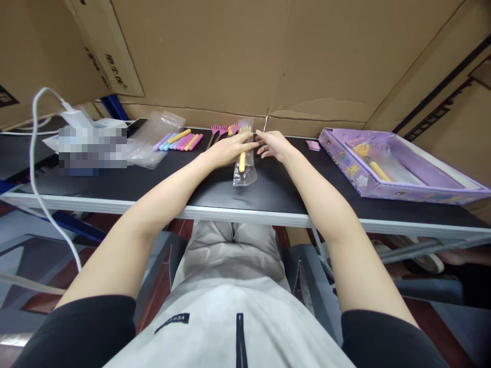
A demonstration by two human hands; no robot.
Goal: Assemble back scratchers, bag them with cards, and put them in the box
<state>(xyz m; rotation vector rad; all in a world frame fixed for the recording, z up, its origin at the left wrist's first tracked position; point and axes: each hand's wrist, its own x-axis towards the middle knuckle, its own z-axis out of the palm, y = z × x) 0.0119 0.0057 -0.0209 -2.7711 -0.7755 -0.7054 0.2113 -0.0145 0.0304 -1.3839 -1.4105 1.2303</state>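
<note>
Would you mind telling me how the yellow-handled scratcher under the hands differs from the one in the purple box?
The scratcher under the hands lies on the black table, sleeved in a clear bag; the boxed scratcher rests in the purple box. The first lies straight toward the person, the second slantwise. The left hand touches only the first. Both have yellow handles.
</note>
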